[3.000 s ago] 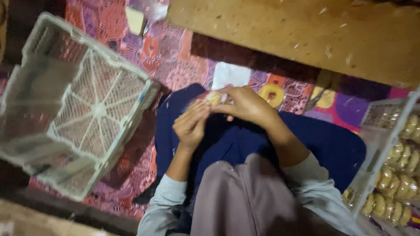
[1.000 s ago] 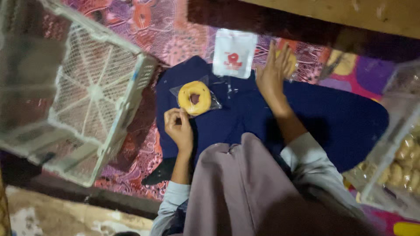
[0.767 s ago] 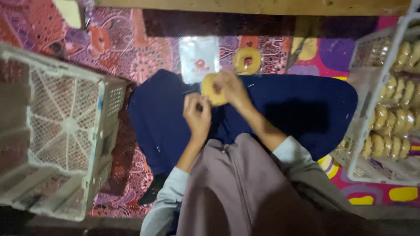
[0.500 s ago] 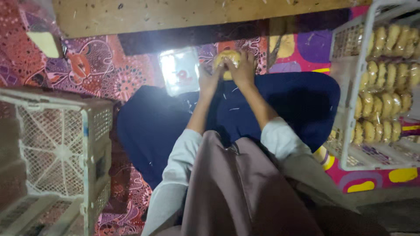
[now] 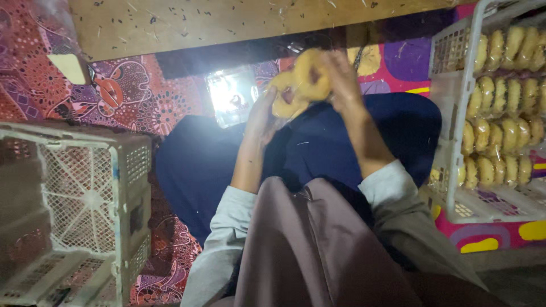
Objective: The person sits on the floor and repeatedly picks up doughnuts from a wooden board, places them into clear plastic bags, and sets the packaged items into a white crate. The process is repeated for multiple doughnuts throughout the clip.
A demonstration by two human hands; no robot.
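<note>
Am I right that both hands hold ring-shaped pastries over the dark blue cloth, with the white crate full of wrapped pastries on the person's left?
Not quite. The head view shows the crate of wrapped pastries on the person's right; the crate on the left looks empty. The rest holds: the left hand and right hand hold ring-shaped pastries over the dark blue cloth.

Both hands raised together over a dark blue cloth (image 5: 227, 165): left hand (image 5: 263, 116) and right hand (image 5: 341, 79) gripping two ring-shaped pastries (image 5: 301, 82), one against the other. Just past the cloth's far edge, a shiny clear packet (image 5: 232, 96) on a patterned mat (image 5: 131, 96). At the right edge, a white crate (image 5: 455, 170) packed with rows of pastries; at the left, an empty white crate (image 5: 85, 193).
</note>
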